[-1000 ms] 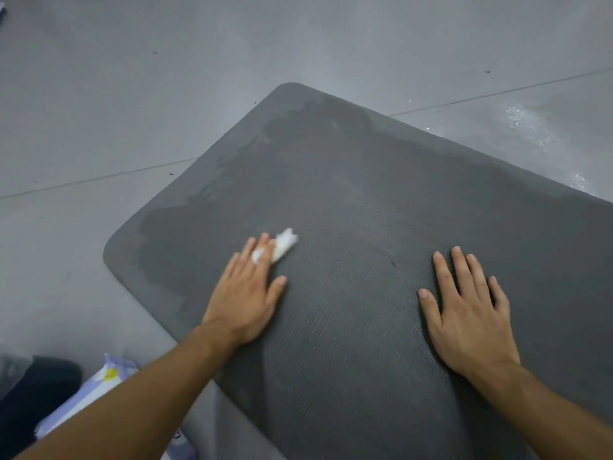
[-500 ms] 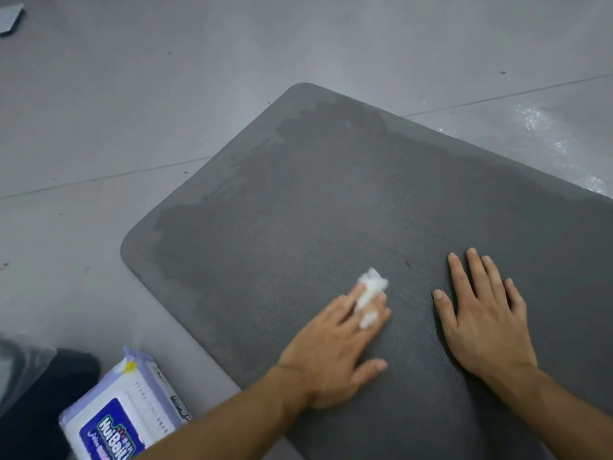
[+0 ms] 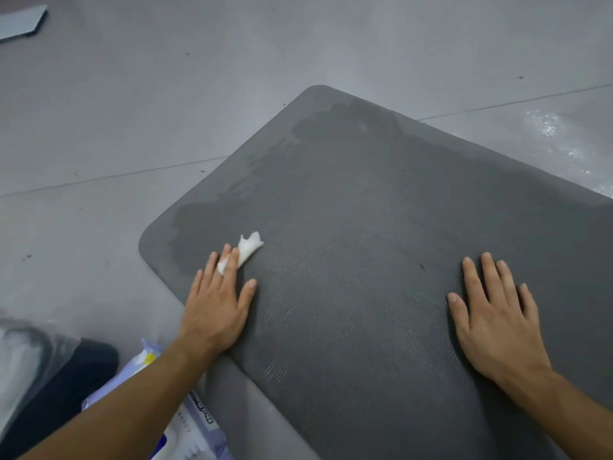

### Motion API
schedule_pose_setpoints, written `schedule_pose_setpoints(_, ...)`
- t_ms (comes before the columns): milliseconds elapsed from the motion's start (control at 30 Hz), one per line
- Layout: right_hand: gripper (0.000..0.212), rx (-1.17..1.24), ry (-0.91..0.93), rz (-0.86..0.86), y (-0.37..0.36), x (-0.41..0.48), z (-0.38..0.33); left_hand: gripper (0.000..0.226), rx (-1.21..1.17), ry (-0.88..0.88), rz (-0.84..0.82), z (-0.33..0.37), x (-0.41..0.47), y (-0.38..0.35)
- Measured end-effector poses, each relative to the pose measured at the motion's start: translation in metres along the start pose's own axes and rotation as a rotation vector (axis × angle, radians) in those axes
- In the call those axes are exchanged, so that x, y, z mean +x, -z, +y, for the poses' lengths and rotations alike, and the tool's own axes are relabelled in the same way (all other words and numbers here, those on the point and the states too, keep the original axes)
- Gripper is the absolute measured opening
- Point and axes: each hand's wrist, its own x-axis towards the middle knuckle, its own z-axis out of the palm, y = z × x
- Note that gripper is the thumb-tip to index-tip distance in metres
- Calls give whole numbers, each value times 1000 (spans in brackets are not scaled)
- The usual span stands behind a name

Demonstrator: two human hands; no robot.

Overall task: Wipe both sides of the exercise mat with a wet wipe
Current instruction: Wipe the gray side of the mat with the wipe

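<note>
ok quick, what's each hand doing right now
Left hand: open, straight fingers pressing the wet wipe onto the mat.
Right hand: open, flat on the mat, holding nothing.

Light: diffuse, from above, moderate level, with a grey cast throughout. Shadows are soft and short. A faint one hugs the right hand point(image 3: 494, 327) on the mat point(image 3: 381, 210); a broader one lies under the left forearm point(image 3: 132, 393) at the mat's near-left edge. Glare: a mottled bright patch on the floor point(image 3: 132, 111) beyond the mat's far-right edge. Wet wipe point(image 3: 248, 249) is blown out, no texture readable. Floor seams bow toward the frame edges. Bottom-left corner is soft; wipes pack point(image 3: 195, 423) lettering is smeared.
</note>
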Motion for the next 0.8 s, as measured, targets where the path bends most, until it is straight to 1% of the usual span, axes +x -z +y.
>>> schedule_pose_setpoints(67, 77, 5, -2, -11, 1, 1, -4, 82, -26, 43, -2, -3, -4, 0)
schedule_pose_setpoints(133, 82, 27, 9, -13, 2, 3, -14, 83, -67, 17, -17, 8, -10, 0)
schedule_pose_setpoints(200, 83, 23, 86, -20, 2, 5, -34, 83, -70, -111, -41, 25, -21, -3)
schedule_pose_setpoints(300, 80, 13, 203, -51, 0, 11, -73, 75, 65, -437, -95, 56, -47, -14)
schedule_pose_setpoints(333, 79, 9, 233, -60, 0, 13, -86, 73, 107, -518, -102, 67, -56, -18)
schedule_pose_setpoints(400, 77, 10, 290, -90, -1, 16, -108, 71, 125, -588, -119, 79, -69, -22)
schedule_pose_setpoints(500, 79, 20, 374, -132, -2, 17, -129, 68, 130, -600, -106, 67, -66, -22)
schedule_pose_setpoints(567, 79, 13, 392, -140, -2, 15, -130, 67, 127, -526, -68, 43, -57, -18)
schedule_pose_setpoints(600, 79, 6, 400, -146, -3, 15, -128, 68, 113, -454, -52, 28, -51, -14)
schedule_pose_setpoints(633, 78, 1, 412, -152, -3, 14, -124, 70, 87, -355, -49, 13, -45, -9)
schedule_pose_setpoints(733, 78, -5, 438, -158, -5, 14, -116, 80, -15, 19, -43, -29, -23, 5)
schedule_pose_setpoints(800, 77, -8, 432, -155, -5, 14, -117, 79, 13, 164, -26, -45, -6, 13)
